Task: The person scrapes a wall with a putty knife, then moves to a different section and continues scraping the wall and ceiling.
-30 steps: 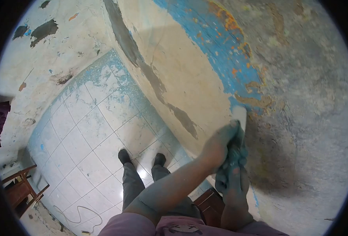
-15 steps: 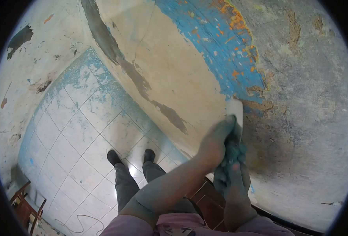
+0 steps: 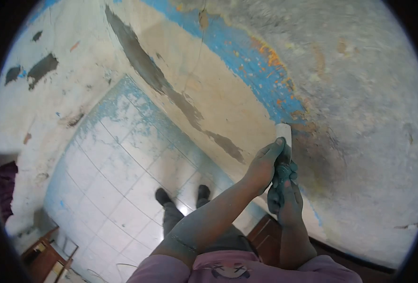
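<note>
the view is dominated by the wall point(image 3: 369, 179), on which rough grey is bared on the right and cream is left toward the floor. below it, the tiled floor point(image 3: 124, 155) is streaked with bluish powder, most thickly along its edges. between the grey and the cream, a blue strip point(image 3: 246, 66) is exposed, speckled and fringed with orange.

near the lower end of that strip, both hands are closed on one pale flat tool point(image 3: 285, 134). its upper part is gripped by the left hand point(image 3: 265, 162); its lower part is wrapped by the right hand point(image 3: 286, 203), just below. both are coated with blue-green dust.

for the step in hand, the tool is probably best kept at a low, steady slant, with the push given from the right hand and the front guided by the left. the left fingers should be held back from the leading edge, and short, even strokes preferred, so that the surface is not gouged.

the tool is seen as a narrow, whitish, straight-sided piece with a blunt, squared end; its lower part is mostly hidden by the hands. its tip is placed where blue, cream and grey meet; whether it is pressed against the surface cannot be told.
</note>
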Tool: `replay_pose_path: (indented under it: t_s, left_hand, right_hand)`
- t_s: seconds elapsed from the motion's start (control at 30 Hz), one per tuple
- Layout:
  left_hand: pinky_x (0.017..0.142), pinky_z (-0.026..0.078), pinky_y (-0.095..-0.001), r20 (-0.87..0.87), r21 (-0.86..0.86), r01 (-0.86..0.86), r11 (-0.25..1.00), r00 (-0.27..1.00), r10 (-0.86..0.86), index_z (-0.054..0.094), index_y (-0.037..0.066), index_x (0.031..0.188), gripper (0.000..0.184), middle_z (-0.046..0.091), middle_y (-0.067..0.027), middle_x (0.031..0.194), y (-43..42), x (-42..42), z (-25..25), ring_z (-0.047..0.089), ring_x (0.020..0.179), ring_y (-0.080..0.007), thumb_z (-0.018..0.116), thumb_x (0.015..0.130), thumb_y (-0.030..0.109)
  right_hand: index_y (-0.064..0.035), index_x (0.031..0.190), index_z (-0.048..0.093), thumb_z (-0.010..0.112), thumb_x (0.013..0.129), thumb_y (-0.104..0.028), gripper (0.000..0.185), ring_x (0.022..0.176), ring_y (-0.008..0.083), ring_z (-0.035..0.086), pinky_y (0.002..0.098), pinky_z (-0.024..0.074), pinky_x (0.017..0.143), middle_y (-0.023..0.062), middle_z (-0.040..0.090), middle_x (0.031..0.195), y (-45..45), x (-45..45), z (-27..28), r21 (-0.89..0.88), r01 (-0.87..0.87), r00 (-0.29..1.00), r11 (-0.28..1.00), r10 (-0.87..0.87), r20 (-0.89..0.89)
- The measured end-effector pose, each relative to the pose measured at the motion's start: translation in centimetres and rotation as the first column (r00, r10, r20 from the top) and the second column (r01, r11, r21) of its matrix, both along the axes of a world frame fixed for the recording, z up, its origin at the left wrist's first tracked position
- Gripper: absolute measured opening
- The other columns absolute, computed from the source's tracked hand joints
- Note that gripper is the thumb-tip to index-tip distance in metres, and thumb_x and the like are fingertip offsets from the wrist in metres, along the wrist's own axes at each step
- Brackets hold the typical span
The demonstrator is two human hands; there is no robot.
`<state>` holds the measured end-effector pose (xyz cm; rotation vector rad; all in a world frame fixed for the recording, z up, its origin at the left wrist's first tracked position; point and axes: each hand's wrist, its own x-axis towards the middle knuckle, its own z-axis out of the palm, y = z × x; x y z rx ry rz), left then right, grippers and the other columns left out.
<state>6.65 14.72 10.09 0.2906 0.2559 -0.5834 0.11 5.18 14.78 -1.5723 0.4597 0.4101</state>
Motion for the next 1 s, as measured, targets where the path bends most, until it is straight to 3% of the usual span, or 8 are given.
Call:
replay_pose_path:
  t_s: [0.2, 0.27, 0.37, 0.43, 0.5, 0.67, 0.8, 1.0]
  left_hand:
    - [0.055, 0.045, -0.026, 0.284, 0.473, 0.023, 0.881, 0.942, -0.177, 0.053, 0.002, 0.09, 0.033, 0.055, -0.006, 0.069, -0.3, -3.2, -1.0, 0.053, 0.056, -0.0144, 0.042, 0.092, 0.033]
    - [0.056, 0.045, -0.0256, 0.394, 0.62, 0.004, 0.784, 0.863, -0.317, 0.052, 0.001, 0.095, 0.032, 0.055, -0.0055, 0.07, 0.5, -5.3, -0.4, 0.054, 0.058, -0.0139, 0.042, 0.092, 0.032]
    - [0.066, 0.045, -0.0238, 0.426, 0.571, -0.185, 0.8, 0.9, -0.095, 0.04, 0.005, 0.119, 0.031, 0.053, -0.0098, 0.103, -0.3, -8.9, 0.6, 0.052, 0.086, -0.0114, 0.039, 0.094, 0.023]
    - [0.067, 0.045, -0.0236, 0.335, 0.577, -0.099, 0.811, 0.934, -0.124, 0.037, 0.006, 0.121, 0.032, 0.052, -0.0098, 0.103, 0.9, -9.6, 1.3, 0.053, 0.086, -0.0119, 0.039, 0.094, 0.023]
    - [0.06, 0.047, -0.0236, 0.136, 0.594, 0.049, 0.803, 0.978, -0.16, 0.033, 0.008, 0.122, 0.034, 0.052, -0.0102, 0.102, 2.6, -9.5, 3.3, 0.056, 0.08, -0.014, 0.038, 0.094, 0.026]
    - [0.036, 0.037, -0.0229, 0.116, 0.684, 0.172, 0.71, 0.934, -0.338, 0.037, 0.007, 0.117, 0.035, 0.052, -0.0068, 0.076, 4.8, -8.3, 1.5, 0.049, 0.046, -0.0116, 0.04, 0.093, 0.032]
    - [0.033, 0.031, -0.023, 0.203, 0.768, 0.106, 0.631, 0.895, -0.397, 0.041, 0.005, 0.11, 0.037, 0.049, -0.0047, 0.067, 6.2, -7.6, 2.4, 0.041, 0.038, -0.0082, 0.038, 0.093, 0.037]
    - [0.039, 0.036, -0.0214, 0.243, 0.795, 0.185, 0.577, 0.775, -0.584, 0.043, 0.003, 0.105, 0.031, 0.051, -0.0052, 0.072, 10.3, -2.9, -0.9, 0.044, 0.044, -0.0074, 0.044, 0.092, 0.031]
  right_hand:
    - [-0.0026, 0.088, 0.047, 0.034, 0.095, -0.032, 0.033, 0.045, 0.0085, 0.047, 0.0212, 0.0368, 0.037, 0.0025, 0.045, 0.06, -1.1, -2.0, 0.2, -0.087, -0.12, 0.992, 0.989, 0.115, -0.06]
    - [-0.0032, 0.09, 0.047, 0.033, 0.096, -0.027, 0.029, 0.043, 0.0083, 0.046, 0.0212, 0.0368, 0.036, 0.0034, 0.048, 0.063, -0.6, -2.9, 0.1, -0.14, -0.014, 0.984, 0.99, 0.039, 0.177]
    - [-0.0029, 0.101, 0.045, 0.032, 0.095, -0.017, 0.02, 0.069, 0.0115, 0.051, 0.0243, 0.0433, 0.06, 0.0065, 0.05, 0.085, 1.0, -4.2, 0.0, -0.101, 0.055, 0.953, 0.993, -0.022, 0.303]
    - [-0.0002, 0.112, 0.039, 0.034, 0.092, -0.011, 0.024, 0.092, 0.0147, 0.046, 0.0272, 0.0381, 0.081, 0.0094, 0.048, 0.1, 1.9, -4.8, -0.8, -0.088, 0.12, 0.932, 0.989, -0.082, 0.352]
    - [0.0002, 0.111, 0.04, 0.036, 0.09, -0.01, 0.024, 0.089, 0.0148, 0.046, 0.0269, 0.0388, 0.08, 0.0092, 0.049, 0.098, 2.4, -4.5, -0.3, -0.052, 0.069, 0.921, 0.996, -0.044, 0.387]
    - [-0.0044, 0.109, 0.043, 0.04, 0.087, -0.011, 0.023, 0.08, 0.0087, 0.049, 0.0213, 0.0406, 0.069, 0.0031, 0.051, 0.091, 1.0, -2.3, -3.2, 0.194, -0.117, 0.921, 0.974, 0.033, 0.389]
    - [-0.0024, 0.099, 0.048, 0.038, 0.093, -0.021, 0.022, 0.075, 0.0126, 0.054, 0.0248, 0.0441, 0.069, 0.0077, 0.056, 0.086, 4.5, -0.8, -3.3, 0.562, 0.175, 0.925, 0.808, -0.331, 0.187]
    - [-0.0029, 0.085, 0.053, 0.041, 0.093, -0.033, 0.033, 0.064, 0.0108, 0.05, 0.0228, 0.0407, 0.056, 0.005, 0.054, 0.074, 9.9, 2.6, -4.0, 0.657, 0.332, 0.802, 0.677, -0.569, 0.181]
